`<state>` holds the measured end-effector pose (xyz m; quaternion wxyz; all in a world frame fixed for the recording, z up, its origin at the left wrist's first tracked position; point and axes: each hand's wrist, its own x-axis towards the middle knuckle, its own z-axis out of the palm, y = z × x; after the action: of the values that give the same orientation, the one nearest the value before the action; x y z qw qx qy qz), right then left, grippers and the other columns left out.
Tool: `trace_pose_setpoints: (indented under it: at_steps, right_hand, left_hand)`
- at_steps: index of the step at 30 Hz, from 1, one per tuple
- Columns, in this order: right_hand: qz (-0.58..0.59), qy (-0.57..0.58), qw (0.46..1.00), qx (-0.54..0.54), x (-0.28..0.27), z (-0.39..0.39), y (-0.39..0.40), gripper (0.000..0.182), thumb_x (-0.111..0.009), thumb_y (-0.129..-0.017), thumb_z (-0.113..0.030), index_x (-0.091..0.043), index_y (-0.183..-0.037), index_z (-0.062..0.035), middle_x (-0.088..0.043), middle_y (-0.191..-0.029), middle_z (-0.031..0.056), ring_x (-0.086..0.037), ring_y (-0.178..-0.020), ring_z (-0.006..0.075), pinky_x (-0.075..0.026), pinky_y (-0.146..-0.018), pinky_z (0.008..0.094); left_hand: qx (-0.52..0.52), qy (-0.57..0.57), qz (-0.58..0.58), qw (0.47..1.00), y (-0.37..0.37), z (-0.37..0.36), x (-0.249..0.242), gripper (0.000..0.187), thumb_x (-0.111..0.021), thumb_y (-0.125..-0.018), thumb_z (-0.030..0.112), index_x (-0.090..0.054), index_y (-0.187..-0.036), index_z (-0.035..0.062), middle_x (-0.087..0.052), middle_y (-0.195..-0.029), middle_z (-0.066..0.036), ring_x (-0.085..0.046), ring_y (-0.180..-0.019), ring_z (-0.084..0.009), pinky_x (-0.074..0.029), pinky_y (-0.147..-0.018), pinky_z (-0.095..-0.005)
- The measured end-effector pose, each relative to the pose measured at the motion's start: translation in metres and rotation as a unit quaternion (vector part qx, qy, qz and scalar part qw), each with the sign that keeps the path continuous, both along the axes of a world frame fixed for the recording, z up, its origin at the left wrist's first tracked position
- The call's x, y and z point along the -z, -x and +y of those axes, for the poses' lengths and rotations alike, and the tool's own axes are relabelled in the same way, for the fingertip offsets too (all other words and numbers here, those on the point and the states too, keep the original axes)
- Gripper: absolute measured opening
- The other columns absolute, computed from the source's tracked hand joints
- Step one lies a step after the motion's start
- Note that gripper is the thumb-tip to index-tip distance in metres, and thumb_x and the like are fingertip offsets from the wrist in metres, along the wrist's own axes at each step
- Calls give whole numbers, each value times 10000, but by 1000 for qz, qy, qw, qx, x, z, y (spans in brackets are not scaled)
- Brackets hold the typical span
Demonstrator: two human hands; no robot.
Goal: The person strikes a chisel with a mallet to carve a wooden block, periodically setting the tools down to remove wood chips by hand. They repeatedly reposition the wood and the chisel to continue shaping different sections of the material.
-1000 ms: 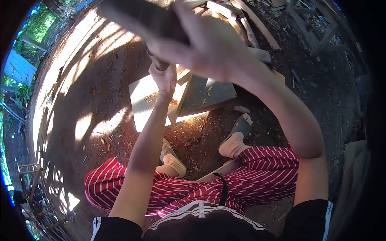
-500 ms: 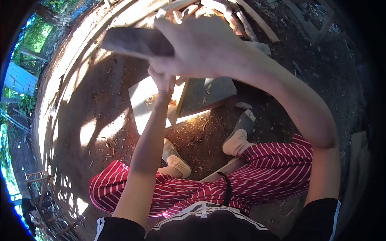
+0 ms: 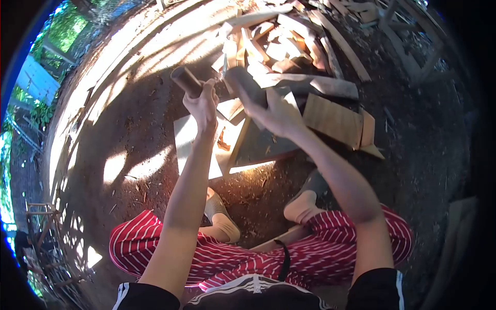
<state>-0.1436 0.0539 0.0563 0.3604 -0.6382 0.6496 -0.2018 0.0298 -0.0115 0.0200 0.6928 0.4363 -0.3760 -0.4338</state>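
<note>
My left hand is wrapped round a brown cylindrical wooden handle, whose end points up and left; what lies at its other end is hard to make out. Closed on a dark, thick wooden club, my right hand is just right of the left one, with the club raised toward the handle. Below both hands sit a pale board and a dark slab, a narrow wooden edge between them. Reddish-brown chips rest on the pale board.
Split wood pieces are heaped at the top centre. A brown block and a log lie to the right. My feet are on the dirt floor before the boards. A small wooden frame stands far left.
My right hand and the club have swung down and to the right, from above the left hand. My left hand now shows clearly with the handle. The view has shifted slightly.
</note>
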Motion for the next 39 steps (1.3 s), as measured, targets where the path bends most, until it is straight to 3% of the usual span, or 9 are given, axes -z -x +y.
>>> trace_pose_setpoints:
  at_steps: [1, 4, 7, 10, 12, 14, 16, 19, 39]
  right_hand:
    - [65, -9, 998, -20, 22, -1, -3, 786, -547, -787, -569, -421, -1279, 30, -640, -980, 269, -622, -998, 380, -472, -879, 448]
    - [162, 40, 984, -69, 77, 3, -14, 558, -586, -776, -458, -484, -1109, -22, -671, -792, 204, -672, -767, 370, -526, -708, 464]
    - [151, 92, 983, -54, 98, 8, -18, 500, -608, -757, -424, -481, -1043, -34, -666, -719, 178, -671, -675, 355, -527, -624, 458]
    - [139, 66, 987, -45, 101, 10, -22, 614, -632, -762, -425, -439, -1173, -11, -663, -736, 194, -666, -695, 373, -524, -623, 473]
    - [138, 59, 988, -33, 101, 12, -23, 619, -627, -765, -428, -436, -1175, -7, -661, -734, 200, -665, -697, 377, -525, -629, 474]
    - [133, 49, 990, -21, 105, 15, -26, 623, -622, -767, -430, -433, -1178, -2, -659, -732, 206, -665, -698, 382, -526, -636, 475]
    - [125, 38, 991, 13, 111, 18, -29, 641, -614, -772, -443, -423, -1191, 3, -656, -749, 225, -663, -718, 394, -527, -652, 482]
    - [134, 51, 989, 28, 113, 20, -31, 580, -609, -770, -456, -453, -1106, -10, -658, -746, 216, -666, -703, 394, -529, -643, 477]
    - [124, 33, 991, 21, 110, 21, -31, 609, -605, -777, -456, -441, -1141, 3, -661, -766, 222, -675, -736, 377, -532, -672, 475]
  left_hand:
    - [-26, 2, 17, 1000, -4, -4, 2, 171, -622, -791, 21, -464, -738, 58, -417, -517, 1, -370, -377, -68, -266, -353, -234]
    - [-76, -2, 83, 994, -10, -7, -1, 186, -615, -791, 23, -443, -737, 67, -403, -518, 1, -350, -371, -72, -259, -353, -244]
    - [-45, -14, 74, 996, -18, -9, 1, 190, -615, -792, 41, -436, -740, 76, -392, -514, 0, -330, -370, -80, -246, -360, -256]
    - [37, -17, 51, 998, -23, -11, -2, 182, -617, -798, 60, -452, -722, 77, -393, -502, -8, -329, -370, -95, -248, -367, -266]
    - [162, -12, 6, 987, -24, -12, -5, 192, -614, -804, 54, -459, -694, 76, -404, -501, -20, -328, -366, -101, -251, -365, -270]
    - [157, -9, -1, 988, -20, -10, -9, 210, -616, -806, 47, -456, -674, 79, -412, -499, -28, -328, -365, -103, -254, -364, -273]
    - [60, 7, 35, 998, -15, -6, -13, 210, -624, -806, 51, -455, -685, 82, -413, -499, -27, -327, -364, -106, -255, -366, -270]
    - [43, 9, 64, 997, -9, -2, -19, 212, -632, -808, 62, -449, -702, 82, -404, -518, -26, -327, -372, -101, -244, -364, -266]
    - [-24, 7, 16, 1000, 12, 5, -4, 255, -698, -831, 117, -466, -736, 69, -426, -523, 3, -360, -387, -67, -273, -365, -240]
